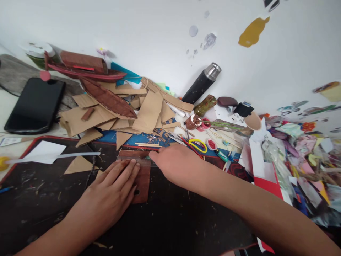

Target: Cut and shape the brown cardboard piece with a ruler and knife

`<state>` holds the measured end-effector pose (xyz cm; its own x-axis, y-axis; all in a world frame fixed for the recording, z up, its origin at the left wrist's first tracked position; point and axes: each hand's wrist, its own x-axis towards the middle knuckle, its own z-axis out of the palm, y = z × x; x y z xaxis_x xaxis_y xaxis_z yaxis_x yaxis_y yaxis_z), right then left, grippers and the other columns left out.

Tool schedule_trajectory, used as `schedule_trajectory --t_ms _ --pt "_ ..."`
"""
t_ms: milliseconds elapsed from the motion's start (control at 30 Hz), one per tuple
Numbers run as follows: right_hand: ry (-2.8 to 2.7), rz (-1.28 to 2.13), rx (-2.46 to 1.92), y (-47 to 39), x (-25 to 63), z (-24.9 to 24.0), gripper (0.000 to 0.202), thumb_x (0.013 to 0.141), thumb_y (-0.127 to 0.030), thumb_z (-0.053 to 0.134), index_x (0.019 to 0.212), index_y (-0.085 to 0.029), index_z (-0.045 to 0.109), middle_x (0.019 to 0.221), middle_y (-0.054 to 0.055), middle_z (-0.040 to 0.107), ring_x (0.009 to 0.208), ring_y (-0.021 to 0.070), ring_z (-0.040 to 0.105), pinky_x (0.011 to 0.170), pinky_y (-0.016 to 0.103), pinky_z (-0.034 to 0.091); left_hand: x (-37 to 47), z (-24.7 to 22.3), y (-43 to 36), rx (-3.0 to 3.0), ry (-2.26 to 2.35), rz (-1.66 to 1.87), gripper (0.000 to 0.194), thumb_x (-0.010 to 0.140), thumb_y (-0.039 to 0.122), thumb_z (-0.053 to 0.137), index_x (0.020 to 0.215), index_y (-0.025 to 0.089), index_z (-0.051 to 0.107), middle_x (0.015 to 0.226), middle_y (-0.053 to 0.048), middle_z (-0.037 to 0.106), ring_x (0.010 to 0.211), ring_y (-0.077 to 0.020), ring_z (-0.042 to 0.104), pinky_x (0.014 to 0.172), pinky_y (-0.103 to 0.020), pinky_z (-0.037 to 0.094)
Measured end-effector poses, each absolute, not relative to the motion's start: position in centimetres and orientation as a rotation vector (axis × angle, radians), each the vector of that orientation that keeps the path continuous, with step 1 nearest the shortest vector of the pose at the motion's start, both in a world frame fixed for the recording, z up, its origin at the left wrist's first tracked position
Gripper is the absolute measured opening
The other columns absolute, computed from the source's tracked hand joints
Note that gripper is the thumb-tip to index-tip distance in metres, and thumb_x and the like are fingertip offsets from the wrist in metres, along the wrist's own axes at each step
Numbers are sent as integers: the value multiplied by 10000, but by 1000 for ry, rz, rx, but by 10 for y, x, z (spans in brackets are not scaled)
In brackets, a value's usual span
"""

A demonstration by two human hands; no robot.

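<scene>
A reddish-brown painted cardboard piece point(142, 188) lies on the dark mat, with a small dark square hole near its lower edge. Across its upper part rests a clear strip point(144, 162) that looks like a ruler. My left hand point(113, 185) presses flat on the strip and the cardboard, fingers stretched out. At the strip's right end, my right hand point(176, 161) is closed in a grip. A bit of green shows at its fingertips, but the rest of what it holds is hidden by the hand.
Behind the mat are cardboard scraps point(147, 110), a brown model boat point(87, 67) and a boat hull point(108, 97). A phone point(34, 105) lies left. A black flask point(199, 85), yellow-handled scissors point(198, 145) and a glue stick point(58, 155) are around; a scrap-filled box point(268, 174) stands right.
</scene>
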<state>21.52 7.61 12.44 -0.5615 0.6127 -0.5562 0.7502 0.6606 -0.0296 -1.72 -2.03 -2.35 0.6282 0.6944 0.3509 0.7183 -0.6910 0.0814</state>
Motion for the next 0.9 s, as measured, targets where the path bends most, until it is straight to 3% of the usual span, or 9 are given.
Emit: schedule_trajectory --t_ms 267,533,900 --pt "2321 -381 1089 78 206 132 301 1142 -55 550 1301 -135 794 1175 171 890 1098 319 865 804 400 603 -12 -20 -20 -2775 -1277 -572 519 1153 308 472 1524 120 783 1465 -196 842 1469 -376 705 1238 -543 529" --pt "2433 -292 1125 69 229 110 273 1139 -90 544 1294 -168 755 1158 134 878 1014 283 849 806 394 563 -10 -25 -18 -2703 -1206 -607 521 1143 257 463 1522 96 782 1437 -212 843 1419 -367 719 1243 -517 506" --pt "2429 -304 1167 65 233 122 302 1128 -95 574 1339 -177 774 1153 133 874 986 276 817 775 373 511 -10 -27 -19 -2714 -1237 -630 518 1142 263 477 1535 112 778 1463 -209 834 1442 -368 715 1258 -519 509"
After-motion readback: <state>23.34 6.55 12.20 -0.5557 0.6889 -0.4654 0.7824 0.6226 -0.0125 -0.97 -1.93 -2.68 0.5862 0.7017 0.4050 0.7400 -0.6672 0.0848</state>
